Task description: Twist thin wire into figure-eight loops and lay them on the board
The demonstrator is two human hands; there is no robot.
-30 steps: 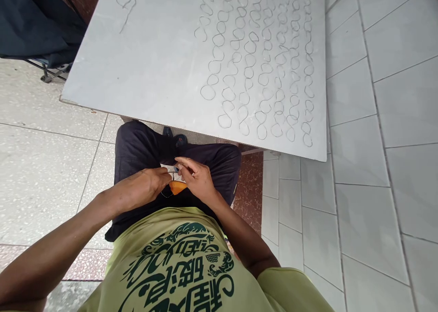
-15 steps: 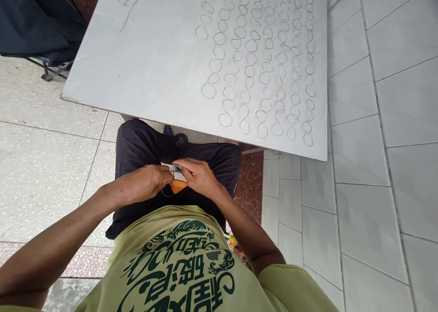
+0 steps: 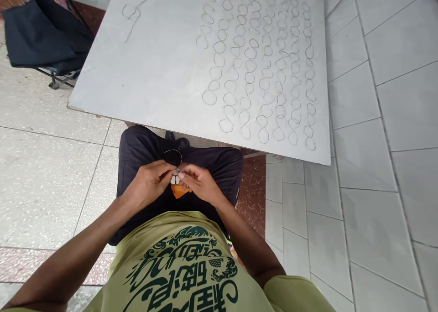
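The left hand (image 3: 148, 183) and right hand (image 3: 202, 187) meet near the body, both pinching a thin wire (image 3: 174, 152) (an orange thing (image 3: 178, 192) sits just under them).

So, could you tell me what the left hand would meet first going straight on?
The left hand would likely meet the small white pieces at its fingertips, then the right hand beyond.

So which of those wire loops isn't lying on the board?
The dark loop held up over the lap, between the left hand and right hand. All the other loops lie flat in rows on the grey board.
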